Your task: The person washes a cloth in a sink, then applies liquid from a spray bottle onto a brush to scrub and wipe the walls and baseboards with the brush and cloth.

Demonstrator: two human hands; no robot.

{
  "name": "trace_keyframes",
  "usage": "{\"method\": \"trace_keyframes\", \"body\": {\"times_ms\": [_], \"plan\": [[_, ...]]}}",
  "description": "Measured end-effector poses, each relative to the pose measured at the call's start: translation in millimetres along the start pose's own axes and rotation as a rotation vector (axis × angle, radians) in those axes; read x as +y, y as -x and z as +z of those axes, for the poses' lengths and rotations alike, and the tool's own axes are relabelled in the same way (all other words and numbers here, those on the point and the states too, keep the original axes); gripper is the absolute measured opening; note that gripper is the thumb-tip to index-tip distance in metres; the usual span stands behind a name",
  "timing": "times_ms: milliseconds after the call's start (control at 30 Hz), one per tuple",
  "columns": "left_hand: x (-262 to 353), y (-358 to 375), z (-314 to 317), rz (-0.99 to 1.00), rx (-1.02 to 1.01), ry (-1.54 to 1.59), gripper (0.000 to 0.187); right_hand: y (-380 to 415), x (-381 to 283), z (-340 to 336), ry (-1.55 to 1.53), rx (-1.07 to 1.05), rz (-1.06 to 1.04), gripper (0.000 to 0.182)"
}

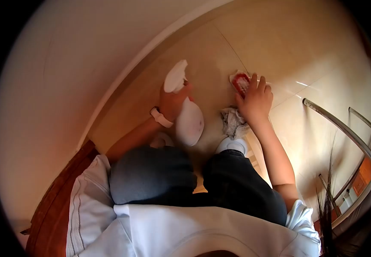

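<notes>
My left hand is wrapped round the middle of a white shoe, held just above the floor in front of my knees. Past the fingers, on the far side, sticks out a white piece with a ragged upper edge, like tissue. My right hand reaches down with its fingers spread over a small flat red-and-white packet, partly covered by the fingers. Close below that hand, a crumpled greyish tissue lies on the floor by my right foot.
A pale wall with a curved-looking skirting runs along the left. Shiny beige tiles make up the floor. Curved metal chair legs stand at the right. Dark bristly strands show at lower right, and reddish-brown wood at lower left.
</notes>
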State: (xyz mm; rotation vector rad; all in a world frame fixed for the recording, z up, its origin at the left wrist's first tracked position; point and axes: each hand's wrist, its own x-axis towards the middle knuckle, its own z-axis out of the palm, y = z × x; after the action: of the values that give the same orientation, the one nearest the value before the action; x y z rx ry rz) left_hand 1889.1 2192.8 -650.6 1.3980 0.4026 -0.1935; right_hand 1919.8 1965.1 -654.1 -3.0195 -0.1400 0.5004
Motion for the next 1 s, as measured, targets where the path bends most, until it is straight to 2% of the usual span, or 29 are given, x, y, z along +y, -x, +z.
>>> {"method": "trace_keyframes", "body": {"times_ms": [33,167,267,333,367,433,467,533,667,767,800,833,967,1000], "plan": [[-1.4,0.9,3.7,-0.008,0.009,0.030,0.018,0.1,-6.5,0.6,-0.016,0.250,-0.102,0.069],[5.9,15.6,3.6,-0.055,0.048,0.101,0.027,-4.2,-29.5,3.5,-0.188,0.234,-0.240,0.072],[16.1,21.4,-11.6,-0.053,-0.044,0.069,0.031,-3.5,-34.8,0.6,-0.184,0.198,-0.196,0.071],[20.6,12.0,-16.5,0.273,-0.080,-0.562,0.034,-3.2,-23.0,7.0,-0.191,0.200,-0.203,0.070],[22.3,6.5,-14.2,0.277,-0.088,-0.559,0.034,-1.0,-17.4,8.8,-0.195,0.202,-0.212,0.069],[24.1,-7.1,-6.5,0.347,0.077,-0.963,0.031,4.5,-9.4,8.4,-0.210,0.229,-0.213,0.067],[20.0,-13.7,-7.7,0.351,0.070,-0.961,0.031,7.5,-5.7,8.0,-0.229,0.255,-0.222,0.065],[14.6,-28.2,-9.5,0.307,0.075,-1.265,0.040,10.8,2.0,5.4,-0.228,0.288,-0.184,0.064],[14.4,-36.8,0.5,0.288,0.119,-1.356,0.044,21.2,18.6,8.1,-0.216,0.306,-0.101,0.063],[12.8,-42.4,9.2,0.364,0.167,-1.334,0.045,27.2,28.2,15.6,-0.187,0.288,-0.046,0.064],[5.3,-42.9,3.3,0.504,0.133,-1.350,0.046,32.3,28.8,23.1,-0.185,0.297,-0.024,0.064],[0.5,-47.3,0.0,0.667,0.095,-1.352,0.046,38.1,28.9,30.2,-0.231,0.218,0.012,0.064],[8.2,-27.0,-1.2,0.390,0.072,-1.244,0.049,41.4,22.2,10.0,-0.256,0.199,0.150,0.064],[7.7,-22.0,-4.7,0.413,0.033,-1.245,0.049,41.3,23.3,14.7,-0.312,0.155,0.165,0.063]]}}
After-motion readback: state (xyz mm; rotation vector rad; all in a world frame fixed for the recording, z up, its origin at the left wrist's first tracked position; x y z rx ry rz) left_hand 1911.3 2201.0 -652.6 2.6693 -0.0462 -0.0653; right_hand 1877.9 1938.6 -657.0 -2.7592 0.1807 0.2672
